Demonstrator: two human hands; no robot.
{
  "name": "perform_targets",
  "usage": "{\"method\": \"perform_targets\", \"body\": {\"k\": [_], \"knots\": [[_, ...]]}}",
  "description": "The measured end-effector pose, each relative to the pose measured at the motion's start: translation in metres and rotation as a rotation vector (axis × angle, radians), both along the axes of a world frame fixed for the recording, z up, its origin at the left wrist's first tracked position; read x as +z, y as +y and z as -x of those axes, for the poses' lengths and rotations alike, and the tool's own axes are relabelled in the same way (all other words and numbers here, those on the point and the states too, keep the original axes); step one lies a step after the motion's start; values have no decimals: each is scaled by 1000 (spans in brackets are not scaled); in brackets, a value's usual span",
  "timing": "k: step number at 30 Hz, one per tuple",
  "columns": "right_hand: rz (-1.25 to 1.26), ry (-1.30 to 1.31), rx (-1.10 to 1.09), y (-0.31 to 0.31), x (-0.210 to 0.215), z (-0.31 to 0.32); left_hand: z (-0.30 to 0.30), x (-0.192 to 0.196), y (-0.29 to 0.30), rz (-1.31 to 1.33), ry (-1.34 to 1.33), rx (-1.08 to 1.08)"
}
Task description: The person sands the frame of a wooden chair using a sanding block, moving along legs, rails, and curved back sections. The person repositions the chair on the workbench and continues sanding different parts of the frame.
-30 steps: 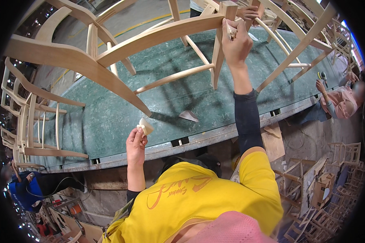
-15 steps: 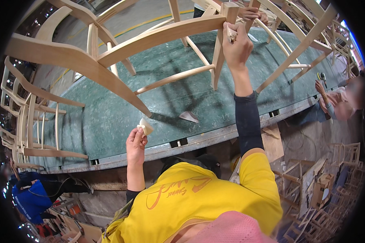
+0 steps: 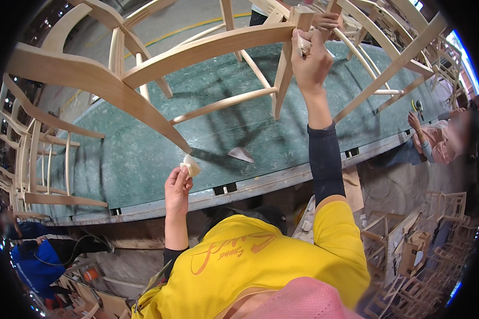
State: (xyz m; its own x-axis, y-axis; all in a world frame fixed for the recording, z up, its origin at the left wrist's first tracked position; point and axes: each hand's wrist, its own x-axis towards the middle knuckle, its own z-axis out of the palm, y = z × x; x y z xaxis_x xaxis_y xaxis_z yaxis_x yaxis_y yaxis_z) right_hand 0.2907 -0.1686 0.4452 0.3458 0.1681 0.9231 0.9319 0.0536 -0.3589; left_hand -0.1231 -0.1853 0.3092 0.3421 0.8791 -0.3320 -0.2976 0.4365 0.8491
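A pale wooden chair frame (image 3: 207, 50) stands on a long green-topped table (image 3: 143, 175). My right hand (image 3: 311, 61) is raised at the far side, its fingers closed around a crumpled pale piece (image 3: 304, 48), held against the frame's corner by the top of a leg. What that piece is made of, I cannot tell. Lower and to the left, my left hand (image 3: 179, 183) pinches a folded cream-coloured sheet (image 3: 190, 165) close to the tip of another chair leg. A loose pale scrap (image 3: 241, 154) lies on the table between my hands.
Another person's hand (image 3: 324, 22) grips wood just beyond my right hand. More chair frames stand left (image 3: 66, 159) and right (image 3: 388, 69). At far right a co-worker (image 3: 436, 141) reaches over the table. A person in blue (image 3: 37, 266) is at lower left.
The chair frames, the table's edge slots and the loose scrap have shifted slightly left in view. My right hand stays at the frame's corner; my left keeps its pinch.
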Motion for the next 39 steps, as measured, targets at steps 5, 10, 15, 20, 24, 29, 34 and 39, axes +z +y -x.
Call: {"method": "perform_targets", "body": {"k": [5,10,15,20,24,29,34,39], "knots": [[150,25,-24,-12,-11,1,-3,-5,-5,-6,2,-7],[79,246,254,-30,1,-9,-25,4,-6,-164,196,-38],[-97,177,523,0,96,-44,-90,38,18,-578,241,-145],[603,-20,182,79,118,-92,-217,127,34,-1171,268,-63],[745,-56,177,94,109,-107,-305,157,56,-1465,251,261],[630,5,338,94,105,-109,-366,138,62,-1567,236,514],[673,120,387,90,110,-98,-370,107,57,-1459,228,504],[648,-26,267,91,99,-116,-351,52,63,-1128,395,222]]}}
